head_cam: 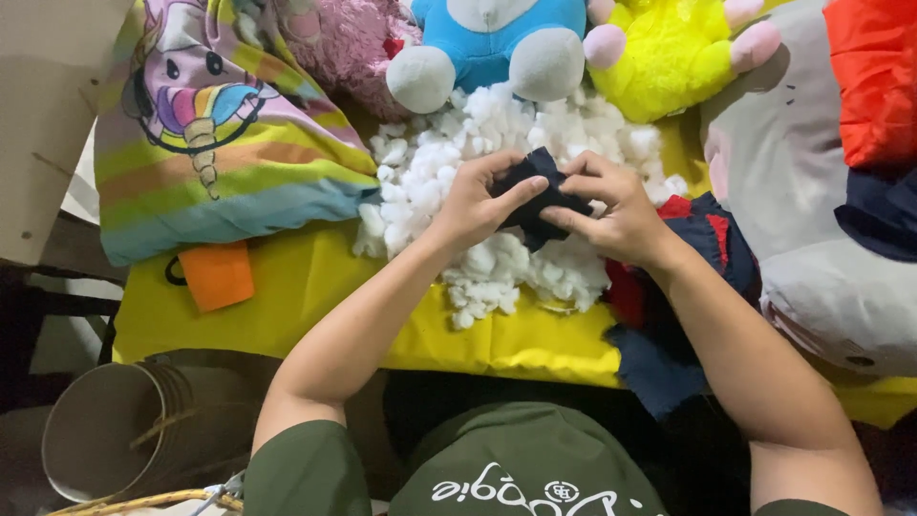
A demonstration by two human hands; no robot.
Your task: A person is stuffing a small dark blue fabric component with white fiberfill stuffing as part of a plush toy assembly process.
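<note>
Seen from above, looking down over the person's chest in a dark green shirt (521, 468). At 7 o'clock, below the desk edge, an open pale bucket-like container (105, 435) lies tipped on its side.

Both bare forearms reach up from the bottom edge toward the middle. The desk (315, 296) is covered in a bright yellow cloth. At 4 o'clock a loose heap of dark blue and red fabric (683, 287) hangs over the desk's near edge under the right forearm, near to hand. At 9 o'clock lies a small orange fabric piece (218, 275).

At the centre, the left hand (473, 203) and right hand (611, 205) meet, fingers curled, both pinching one small piece of dark navy fabric (540, 191). It is held just above a mound of white stuffing fibre (478, 158), thumbs and fingertips gripping from either side, seemingly to keep the piece bunched or open.

The stuffing spreads from the middle toward 12 o'clock, heaped directly under the hands so it is in easy reach.

Farther off, at 10 o'clock, rests a striped pastel cushion with a unicorn picture (205, 124). Along the top edge sit plush toys: a pink one (349, 48) at 11 o'clock, a blue toy with grey feet (492, 48) at 12, a yellow one (669, 53) at 1. At 2 to 3 o'clock lies a large grey plush (812, 210) with an orange-red padded item (874, 76) on it.
</note>
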